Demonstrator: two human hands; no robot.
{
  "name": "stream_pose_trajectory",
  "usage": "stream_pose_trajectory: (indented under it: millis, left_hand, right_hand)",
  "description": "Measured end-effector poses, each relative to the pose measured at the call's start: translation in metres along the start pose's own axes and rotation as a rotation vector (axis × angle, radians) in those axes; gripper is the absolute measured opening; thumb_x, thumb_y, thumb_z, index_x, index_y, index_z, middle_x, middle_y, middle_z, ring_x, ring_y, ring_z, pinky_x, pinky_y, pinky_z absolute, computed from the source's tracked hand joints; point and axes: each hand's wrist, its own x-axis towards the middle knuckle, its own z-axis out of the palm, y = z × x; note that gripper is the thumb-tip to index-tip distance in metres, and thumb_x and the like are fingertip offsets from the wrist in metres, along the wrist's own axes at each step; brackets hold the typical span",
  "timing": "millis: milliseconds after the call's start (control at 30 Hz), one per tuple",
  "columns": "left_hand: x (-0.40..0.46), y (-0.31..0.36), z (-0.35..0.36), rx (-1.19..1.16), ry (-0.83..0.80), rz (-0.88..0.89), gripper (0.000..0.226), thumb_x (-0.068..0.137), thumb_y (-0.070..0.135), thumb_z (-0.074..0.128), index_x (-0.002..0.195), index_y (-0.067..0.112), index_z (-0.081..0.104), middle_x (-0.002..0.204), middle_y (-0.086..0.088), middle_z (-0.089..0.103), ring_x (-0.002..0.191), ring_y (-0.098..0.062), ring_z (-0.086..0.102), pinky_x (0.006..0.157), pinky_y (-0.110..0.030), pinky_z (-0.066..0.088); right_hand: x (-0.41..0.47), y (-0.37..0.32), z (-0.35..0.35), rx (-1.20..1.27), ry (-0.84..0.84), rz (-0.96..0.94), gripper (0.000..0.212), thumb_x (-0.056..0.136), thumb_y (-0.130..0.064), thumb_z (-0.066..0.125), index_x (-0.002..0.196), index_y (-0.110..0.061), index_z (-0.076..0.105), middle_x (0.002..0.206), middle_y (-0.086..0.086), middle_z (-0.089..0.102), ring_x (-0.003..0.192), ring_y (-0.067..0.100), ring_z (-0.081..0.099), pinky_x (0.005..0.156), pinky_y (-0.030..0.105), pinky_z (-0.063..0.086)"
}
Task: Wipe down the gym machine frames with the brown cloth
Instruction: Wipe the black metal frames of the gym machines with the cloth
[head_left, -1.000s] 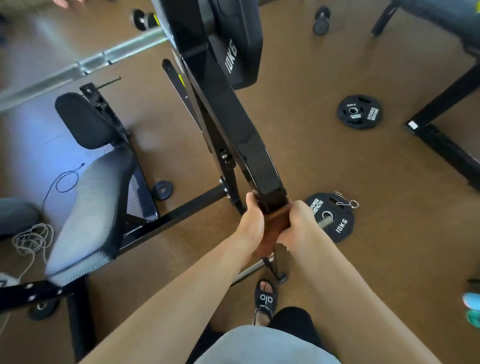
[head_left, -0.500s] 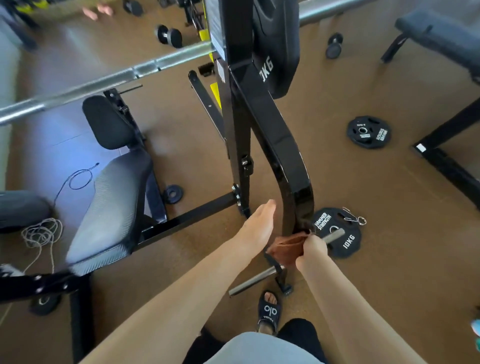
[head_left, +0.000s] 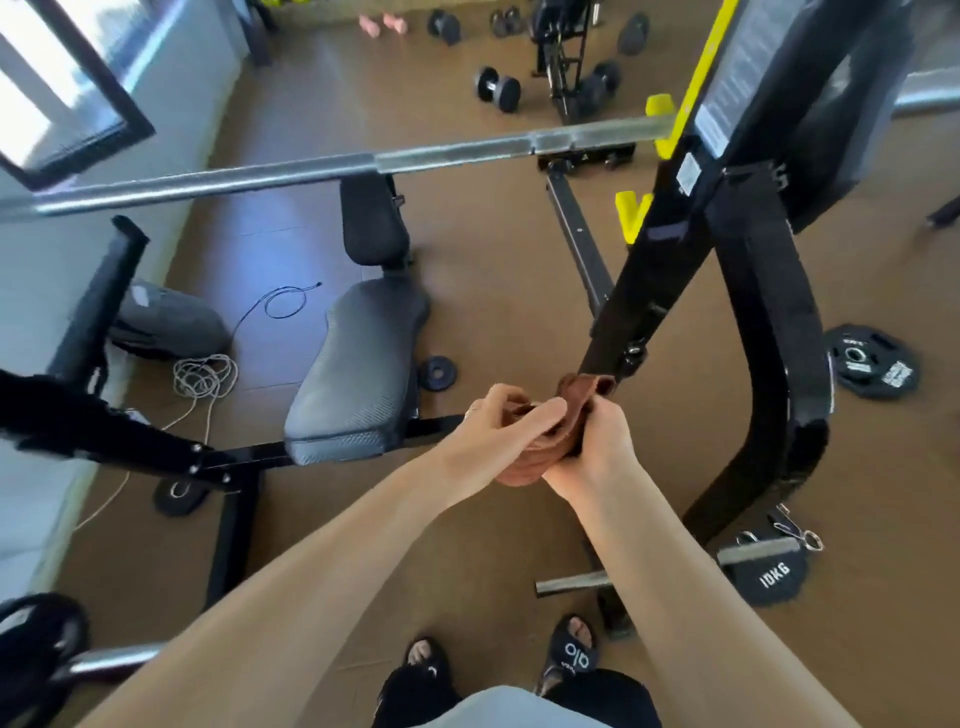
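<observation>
Over on the far left, a coil of pale rope lies on the brown floor, with a thin dark cord looping just beyond it. Above them the steel barbell runs across the view. Moving in, there's the grey padded seat with its small back pad upright behind it, and a little black plate flat on the floor just beside the seat.

Centre now, and here's the action: the left hand has its fingers curled round the brown cloth, thumb laid over the top, gripping the bunched fabric. The right hand is right against it, fingers wrapped round the same cloth from the other side, so both hands hold it between them. The cloth's upper end reaches the bottom of the slanted black frame bar; it looks to be touching the bar there, though the blur makes it hard to be sure.

Further right, the big curved black frame post sweeps down to the floor. At its foot sits a plate marked 10KG on a short steel peg, a spring clip just beside it. Another black weight plate lies flat beyond the post. Down at the bottom, two black sandals stand on the floor.
</observation>
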Motion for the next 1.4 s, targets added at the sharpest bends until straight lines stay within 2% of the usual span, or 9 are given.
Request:
stream_pose_trajectory:
  millis: [233,400,533,733,867,1000,1067,1233,1400]
  left_hand:
    - [-0.079,-0.045,-0.105,0.204,0.119,0.111,0.026,0.088,0.044,0.073,0.098,0.028,0.056,0.118,0.006,0.043,0.1,-0.009,0.055,0.08,-0.017,0.05]
    - [-0.12,-0.094,-0.178,0.264,0.355,0.083,0.025,0.1,0.033,0.057,0.084,0.014,0.058,0.096,-0.003,0.054,0.086,-0.017,0.053,0.076,-0.032,0.044]
    - [-0.159,-0.127,-0.216,0.12,0.488,0.014,0.027,0.102,0.032,0.055,0.103,0.008,0.067,0.089,-0.002,0.064,0.08,-0.017,0.061,0.079,-0.035,0.049]
    - [-0.201,-0.17,-0.242,-0.209,0.682,-0.134,0.018,0.103,0.036,0.053,0.097,0.031,0.069,0.061,0.019,0.067,0.047,0.005,0.058,0.046,-0.01,0.043]
    - [-0.217,-0.182,-0.239,-0.398,0.776,-0.21,0.01,0.101,0.042,0.055,0.106,0.04,0.063,0.092,0.02,0.066,0.083,0.005,0.06,0.068,-0.015,0.046]
    - [-0.233,-0.186,-0.227,-0.537,0.897,-0.281,0.007,0.099,0.044,0.057,0.095,0.045,0.063,0.104,0.014,0.068,0.095,-0.006,0.063,0.074,-0.022,0.048]
    - [-0.24,-0.19,-0.223,-0.57,0.955,-0.324,0.01,0.098,0.044,0.059,0.088,0.047,0.063,0.108,0.009,0.07,0.102,-0.014,0.066,0.09,-0.031,0.053]
    - [-0.257,-0.192,-0.231,-0.73,1.114,-0.385,0.016,0.101,0.04,0.056,0.088,0.032,0.058,0.1,0.004,0.067,0.078,-0.005,0.057,0.066,-0.016,0.048]
    - [-0.284,-0.208,-0.251,-0.867,1.147,-0.364,0.017,0.099,0.044,0.058,0.088,0.031,0.057,0.087,0.012,0.061,0.081,-0.008,0.059,0.089,-0.031,0.044]
  right_hand:
    - [0.02,0.091,0.104,-0.271,-0.139,-0.004,0.028,0.106,-0.03,0.041,0.11,-0.009,0.058,0.09,0.011,0.067,0.081,0.026,0.064,0.074,0.039,0.056]
    - [0.011,0.166,0.14,-0.355,-0.161,0.075,0.017,0.1,-0.026,0.051,0.095,-0.015,0.062,0.093,0.009,0.066,0.101,0.032,0.064,0.097,0.047,0.054]
    - [0.006,0.221,0.164,-0.51,-0.198,0.14,0.023,0.098,-0.022,0.059,0.118,-0.013,0.067,0.114,0.009,0.073,0.113,0.03,0.067,0.102,0.051,0.052]
    - [-0.007,0.281,0.176,-0.715,-0.165,0.194,0.042,0.086,-0.021,0.076,0.125,-0.01,0.066,0.112,0.013,0.074,0.103,0.029,0.071,0.084,0.041,0.06]
    - [-0.012,0.295,0.174,-0.766,-0.225,0.199,0.023,0.09,-0.014,0.074,0.111,-0.01,0.068,0.104,0.012,0.074,0.099,0.026,0.069,0.086,0.042,0.058]
    - [-0.017,0.309,0.176,-0.888,-0.302,0.203,0.08,0.063,-0.029,0.087,0.136,-0.024,0.055,0.128,0.011,0.066,0.108,0.028,0.067,0.078,0.042,0.062]
    - [-0.022,0.314,0.178,-0.914,-0.343,0.208,0.07,0.077,-0.022,0.084,0.137,-0.031,0.048,0.122,0.009,0.063,0.103,0.025,0.065,0.068,0.035,0.058]
    - [-0.028,0.331,0.179,-0.931,-0.446,0.21,0.064,0.09,-0.004,0.073,0.14,-0.035,0.046,0.117,0.006,0.063,0.097,0.025,0.067,0.06,0.028,0.06]
    - [-0.04,0.363,0.203,-0.976,-0.522,0.119,0.053,0.087,-0.007,0.075,0.129,-0.033,0.056,0.12,0.004,0.062,0.102,0.024,0.065,0.054,0.021,0.056]
